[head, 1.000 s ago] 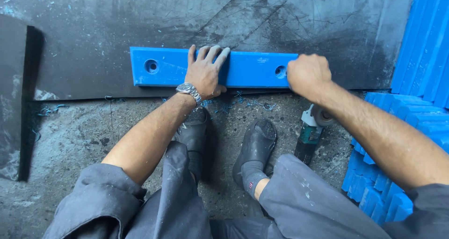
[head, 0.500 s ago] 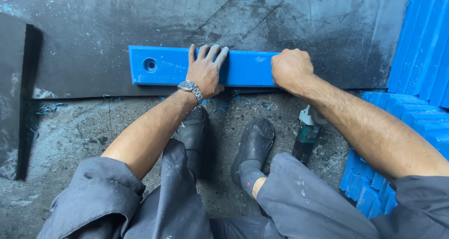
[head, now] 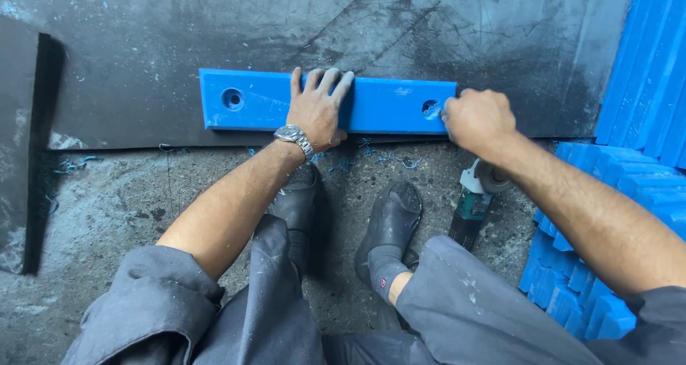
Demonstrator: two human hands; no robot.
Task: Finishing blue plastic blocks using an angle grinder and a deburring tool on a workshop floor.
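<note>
A long blue plastic bar (head: 386, 104) with a round hole near each end lies flat on a black mat (head: 214, 29). My left hand (head: 318, 111), with a metal watch on the wrist, rests flat on the bar's middle, fingers spread. My right hand (head: 477, 118) is a closed fist at the bar's right end, beside the right hole. Whatever may be inside the fist is hidden.
A small angle grinder (head: 473, 200) lies on the concrete floor under my right forearm. Blue shavings (head: 379, 158) litter the floor by the mat's edge. Stacked blue bars (head: 643, 86) fill the right side. My black shoes (head: 393, 222) sit below the bar.
My right fist slid left along the bar's right end, then back to the right. My left hand stayed flat on the bar.
</note>
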